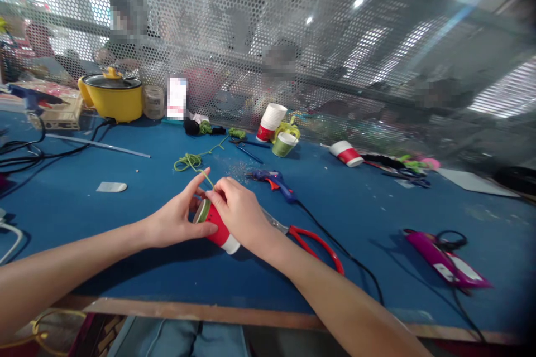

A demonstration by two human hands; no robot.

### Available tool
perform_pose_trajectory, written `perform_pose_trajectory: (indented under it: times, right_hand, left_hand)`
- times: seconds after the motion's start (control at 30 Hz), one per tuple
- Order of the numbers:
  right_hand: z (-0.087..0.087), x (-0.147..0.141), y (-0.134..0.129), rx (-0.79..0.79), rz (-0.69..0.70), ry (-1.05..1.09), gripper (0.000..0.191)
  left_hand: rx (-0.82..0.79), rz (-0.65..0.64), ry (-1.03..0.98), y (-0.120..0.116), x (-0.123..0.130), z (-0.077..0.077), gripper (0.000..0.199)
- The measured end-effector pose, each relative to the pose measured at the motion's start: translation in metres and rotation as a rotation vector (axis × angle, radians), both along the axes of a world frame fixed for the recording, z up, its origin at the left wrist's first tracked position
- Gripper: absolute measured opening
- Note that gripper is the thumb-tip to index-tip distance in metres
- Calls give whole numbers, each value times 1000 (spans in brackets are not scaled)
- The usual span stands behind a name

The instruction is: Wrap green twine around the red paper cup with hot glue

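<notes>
A red and white paper cup (pixel 220 227) lies tilted between my hands, its mouth toward the left. Green yarn (pixel 204 211) is wrapped around the cup near its rim. My left hand (pixel 184 212) grips the cup, thumb along its side and index finger raised against the yarn strand. My right hand (pixel 237 206) pinches at the upper side of the cup near the rim, where the strand meets it. From there the strand runs up to a loose pile of green yarn (pixel 188 162) on the table.
Red-handled scissors (pixel 316 242) and a blue glue gun (pixel 274 180) with its cord lie right of my hands. Behind stand stacked paper cups (pixel 272 121) and a green-wrapped cup (pixel 285 144). A yellow electric pot (pixel 113 97) stands back left; a purple pouch (pixel 444 259) lies right.
</notes>
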State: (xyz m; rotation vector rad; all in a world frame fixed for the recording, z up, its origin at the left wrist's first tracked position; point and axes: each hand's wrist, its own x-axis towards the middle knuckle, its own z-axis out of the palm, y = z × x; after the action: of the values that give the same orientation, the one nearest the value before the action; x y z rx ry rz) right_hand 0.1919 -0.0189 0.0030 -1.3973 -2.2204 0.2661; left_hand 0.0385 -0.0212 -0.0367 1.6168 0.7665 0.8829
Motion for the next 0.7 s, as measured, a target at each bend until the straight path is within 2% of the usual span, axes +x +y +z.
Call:
perform_pose_trajectory:
  times: [0.23,0.5,0.7]
  right_hand:
    - [1,5,2,-7,17,29,18]
    - [-2,5,2,-14,23,96,16]
    - [-4,5,0,-12,27,121,16]
  left_hand:
    - [76,-42,-41,-2,-1,-3,95]
    - [226,2,15,0,-2,-2,94]
    - [287,-13,43,2,-3,-5,93]
